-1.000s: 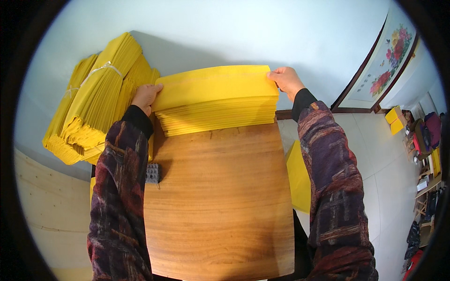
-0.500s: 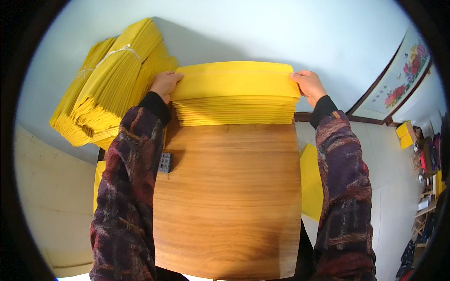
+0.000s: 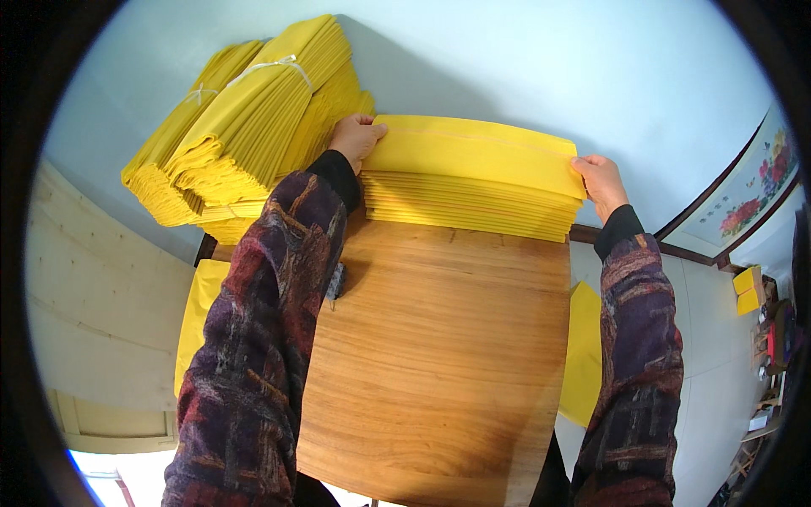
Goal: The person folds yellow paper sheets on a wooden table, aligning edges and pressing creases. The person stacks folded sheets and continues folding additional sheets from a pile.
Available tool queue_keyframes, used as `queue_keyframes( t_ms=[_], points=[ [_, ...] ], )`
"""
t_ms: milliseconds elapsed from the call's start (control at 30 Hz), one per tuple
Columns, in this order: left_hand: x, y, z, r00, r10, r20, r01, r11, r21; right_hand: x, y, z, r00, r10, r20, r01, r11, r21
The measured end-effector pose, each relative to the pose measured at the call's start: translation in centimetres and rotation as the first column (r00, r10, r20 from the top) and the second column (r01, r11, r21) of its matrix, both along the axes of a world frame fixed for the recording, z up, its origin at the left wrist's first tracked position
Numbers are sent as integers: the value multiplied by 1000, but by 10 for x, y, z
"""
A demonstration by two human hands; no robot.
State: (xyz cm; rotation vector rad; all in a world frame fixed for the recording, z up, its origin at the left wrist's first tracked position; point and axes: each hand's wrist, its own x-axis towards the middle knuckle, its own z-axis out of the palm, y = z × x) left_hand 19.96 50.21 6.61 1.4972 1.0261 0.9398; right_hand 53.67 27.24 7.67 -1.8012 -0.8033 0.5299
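A thick stack of yellow paper sheets (image 3: 473, 177) lies at the far end of a wooden table (image 3: 439, 355), against a pale blue wall. My left hand (image 3: 355, 138) grips the stack's upper left corner. On the opposite side my right hand (image 3: 598, 182) holds the top right corner, fingers curled over the edge. Both forearms wear dark patterned sleeves.
Tied bundles of yellow paper (image 3: 245, 127) are piled to the left, leaning on the wall. More yellow sheets (image 3: 198, 321) hang beside the table's left edge and others (image 3: 583, 355) at its right. A small dark object (image 3: 336, 283) lies on the table by my left sleeve. A framed flower picture (image 3: 748, 203) hangs at right.
The view has shifted, so the stack and bundles sit further right. Both hands keep their hold on the stack's far corners.
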Motion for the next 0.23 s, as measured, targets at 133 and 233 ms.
queue_keyframes(
  t_ms=[133, 233],
  points=[
    [2, 5, -5, 996, 13, -90, -6, 997, 73, -2, 0, -4, 998, -14, 57, 14, 1000, 10],
    [4, 4, -9, 963, 89, -255, -57, 990, 130, 1, -1, -9, 991, 18, 129, -18, 1000, -2]
  ],
)
